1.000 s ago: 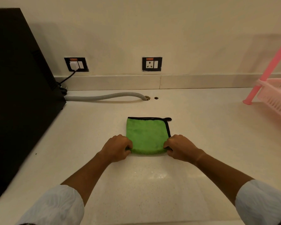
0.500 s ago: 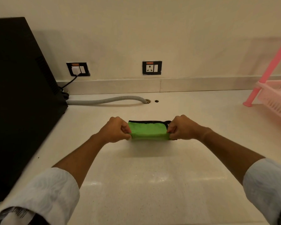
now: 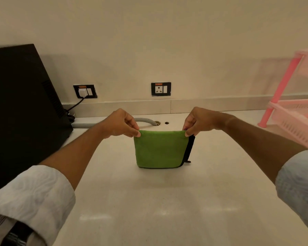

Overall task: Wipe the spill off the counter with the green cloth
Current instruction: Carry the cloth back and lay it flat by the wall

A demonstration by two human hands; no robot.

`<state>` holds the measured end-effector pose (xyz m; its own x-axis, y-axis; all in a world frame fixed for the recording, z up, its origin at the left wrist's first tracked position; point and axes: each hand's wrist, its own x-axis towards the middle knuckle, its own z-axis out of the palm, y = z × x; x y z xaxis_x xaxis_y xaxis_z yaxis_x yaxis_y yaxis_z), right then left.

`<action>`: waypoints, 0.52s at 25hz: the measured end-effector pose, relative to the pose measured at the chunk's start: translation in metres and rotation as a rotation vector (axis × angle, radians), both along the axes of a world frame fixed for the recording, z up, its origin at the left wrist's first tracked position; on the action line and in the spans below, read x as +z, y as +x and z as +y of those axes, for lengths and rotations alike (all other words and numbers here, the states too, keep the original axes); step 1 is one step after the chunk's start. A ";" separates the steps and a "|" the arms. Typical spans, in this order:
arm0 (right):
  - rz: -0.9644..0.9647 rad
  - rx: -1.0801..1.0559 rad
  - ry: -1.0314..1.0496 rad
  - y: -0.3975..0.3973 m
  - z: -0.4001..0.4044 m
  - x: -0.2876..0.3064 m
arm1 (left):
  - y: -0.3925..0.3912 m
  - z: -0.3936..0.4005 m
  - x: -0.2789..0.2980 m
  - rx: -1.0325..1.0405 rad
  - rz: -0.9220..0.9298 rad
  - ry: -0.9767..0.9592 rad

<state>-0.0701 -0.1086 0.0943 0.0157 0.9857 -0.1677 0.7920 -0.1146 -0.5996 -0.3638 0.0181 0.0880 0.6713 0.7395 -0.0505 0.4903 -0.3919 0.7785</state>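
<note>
I have the folded green microfibre cloth with black edging (image 3: 159,149) hanging in the air above the pale speckled stone counter (image 3: 149,201), pinched by its two top corners. My left hand (image 3: 120,124) pinches the top left corner between thumb and forefinger, the other fingers curled in. My right hand (image 3: 200,120) pinches the top right corner the same way, right where the black edging runs down the cloth's side. The cloth hangs flat between the two hands, its top edge stretched nearly level; whether its bottom edge touches the counter I cannot tell. Behind the cloth, a grey ribbed hose (image 3: 144,120) runs into a hole in the counter. Further behind the cloth, on the wall, sits a black-framed socket plate (image 3: 161,89). To the left of the cloth stands a large black appliance (image 3: 21,107), and well to the cloth's right a pink plastic rack (image 3: 295,114). I see no spill on the counter around the cloth.
</note>
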 end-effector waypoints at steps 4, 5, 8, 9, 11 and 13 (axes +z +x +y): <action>0.002 0.001 -0.047 0.013 -0.012 0.027 | 0.010 -0.005 0.024 -0.049 -0.005 -0.067; 0.022 0.005 -0.051 0.017 -0.016 0.034 | 0.012 -0.006 0.029 -0.057 -0.012 -0.081; 0.077 -0.001 -0.049 0.028 -0.031 0.051 | 0.023 -0.013 0.039 -0.092 -0.019 -0.087; 0.074 -0.007 -0.043 0.032 -0.034 0.056 | 0.027 -0.016 0.042 -0.102 -0.021 -0.086; 0.069 -0.022 -0.029 0.039 -0.040 0.063 | 0.036 -0.019 0.048 -0.108 -0.019 -0.085; 0.076 -0.036 -0.011 0.047 -0.046 0.070 | 0.046 -0.019 0.054 -0.115 -0.021 -0.088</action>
